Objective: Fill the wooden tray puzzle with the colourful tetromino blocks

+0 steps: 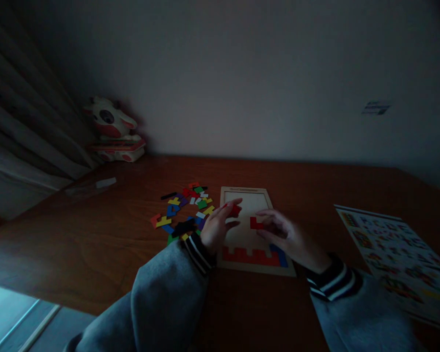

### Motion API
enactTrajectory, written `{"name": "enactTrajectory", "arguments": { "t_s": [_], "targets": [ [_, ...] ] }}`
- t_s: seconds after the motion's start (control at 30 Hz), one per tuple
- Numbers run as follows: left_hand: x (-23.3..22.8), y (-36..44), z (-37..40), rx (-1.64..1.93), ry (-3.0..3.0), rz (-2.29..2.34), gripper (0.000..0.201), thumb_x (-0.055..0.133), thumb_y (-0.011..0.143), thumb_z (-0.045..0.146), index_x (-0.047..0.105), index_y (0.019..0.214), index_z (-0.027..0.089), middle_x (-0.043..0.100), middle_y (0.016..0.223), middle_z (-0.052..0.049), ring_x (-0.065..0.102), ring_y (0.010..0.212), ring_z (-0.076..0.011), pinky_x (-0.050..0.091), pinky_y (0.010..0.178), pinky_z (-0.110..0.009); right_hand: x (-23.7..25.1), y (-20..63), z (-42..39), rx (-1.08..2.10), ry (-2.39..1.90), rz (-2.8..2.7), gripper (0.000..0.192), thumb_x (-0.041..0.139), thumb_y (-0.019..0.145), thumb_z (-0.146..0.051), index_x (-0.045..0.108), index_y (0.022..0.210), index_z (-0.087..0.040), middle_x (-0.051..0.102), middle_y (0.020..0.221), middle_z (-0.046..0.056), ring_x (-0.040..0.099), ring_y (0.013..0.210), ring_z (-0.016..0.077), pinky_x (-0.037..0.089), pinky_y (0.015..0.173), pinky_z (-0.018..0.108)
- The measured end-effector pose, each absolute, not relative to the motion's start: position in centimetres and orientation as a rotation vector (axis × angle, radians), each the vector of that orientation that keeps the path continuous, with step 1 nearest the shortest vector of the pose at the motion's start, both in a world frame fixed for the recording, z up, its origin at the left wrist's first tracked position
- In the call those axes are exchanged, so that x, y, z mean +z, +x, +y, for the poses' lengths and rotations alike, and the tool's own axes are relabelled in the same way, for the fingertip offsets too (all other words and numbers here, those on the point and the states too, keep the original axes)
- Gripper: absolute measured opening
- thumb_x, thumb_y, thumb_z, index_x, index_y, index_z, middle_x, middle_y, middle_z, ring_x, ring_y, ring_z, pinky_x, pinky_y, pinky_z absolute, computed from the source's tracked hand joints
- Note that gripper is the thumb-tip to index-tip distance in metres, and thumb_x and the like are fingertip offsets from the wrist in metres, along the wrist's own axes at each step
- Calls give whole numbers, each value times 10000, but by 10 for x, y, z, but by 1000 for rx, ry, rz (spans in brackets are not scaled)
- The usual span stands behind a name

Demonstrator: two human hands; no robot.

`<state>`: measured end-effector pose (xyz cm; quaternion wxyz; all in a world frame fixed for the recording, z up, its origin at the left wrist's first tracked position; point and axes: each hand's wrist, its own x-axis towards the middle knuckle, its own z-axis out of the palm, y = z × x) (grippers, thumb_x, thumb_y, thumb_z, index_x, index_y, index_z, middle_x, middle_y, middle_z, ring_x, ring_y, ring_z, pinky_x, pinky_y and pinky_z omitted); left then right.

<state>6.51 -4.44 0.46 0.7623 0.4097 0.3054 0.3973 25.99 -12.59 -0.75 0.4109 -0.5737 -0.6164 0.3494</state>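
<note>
Pinching a red piece [235, 209], left fingers [230, 204] hover over the tray [242, 197].

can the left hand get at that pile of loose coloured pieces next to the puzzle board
Probably yes. The left hand sits just right of the loose pieces, with bare table and nothing between them. Its fingers already hold a red piece, which might get in the way.

Smooth wooden table [95, 244]; pale wood puzzle tray [246, 193]; glossy paper sheet [396, 249]
</note>
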Motion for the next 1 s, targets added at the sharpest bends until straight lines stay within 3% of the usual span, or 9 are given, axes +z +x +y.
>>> {"name": "enactTrajectory", "arguments": {
  "t_s": [0.17,0.37,0.47,0.6,0.73,0.9,1.0],
  "targets": [
    [-2,62,-38,993,993,757,306,567,907,360,700,1123,188,580,845,-24,508,710,-98,401,608,-180,-2,274,-128,903,-1614,-1615,322,603,855,-504,668,977,-214,717,971,52,669,856,188,539,769,340],
    [-7,65,-36,958,1090,747,366,642,862,407,673,1122,151,637,804,-21,510,622,-82,376,582,-187,-3,274,-129,921,-1602,-1699,367,644,835,-453,644,1113,-214,710,891,37,658,799,173,537,736,322],
    [-3,65,-34,969,1143,730,356,712,820,371,642,1079,136,672,769,-29,546,605,-89,389,594,-199,-3,273,-129,916,-1632,-1745,305,603,859,-478,681,983,-211,712,848,34,651,754,167,517,692,306],
    [-4,63,-34,911,1252,676,297,779,758,331,617,910,134,694,769,-54,620,675,-130,439,649,-228,-3,273,-128,772,-1689,-1826,358,537,894,-527,702,882,-209,694,792,36,618,678,159,479,632,296],
    [-7,59,-38,776,1557,726,231,757,775,336,679,867,139,667,716,-45,571,596,-121,409,575,-222,-3,272,-127,675,-1718,-1881,371,549,880,-538,692,804,-204,649,757,35,591,643,154,452,589,286],
    [1,57,-45,814,1663,723,129,776,730,194,755,855,170,667,869,-59,555,637,-120,417,626,-223,-3,271,-127,710,-1704,-1880,347,581,860,-534,671,843,-200,645,814,48,611,691,169,480,624,302],
    [2,56,-45,800,1600,717,237,766,728,158,748,963,180,677,860,-52,563,654,-135,420,644,-226,-4,273,-128,724,-1697,-1901,358,579,857,-551,665,830,-204,634,818,42,607,685,164,481,623,301]
  ]
}}
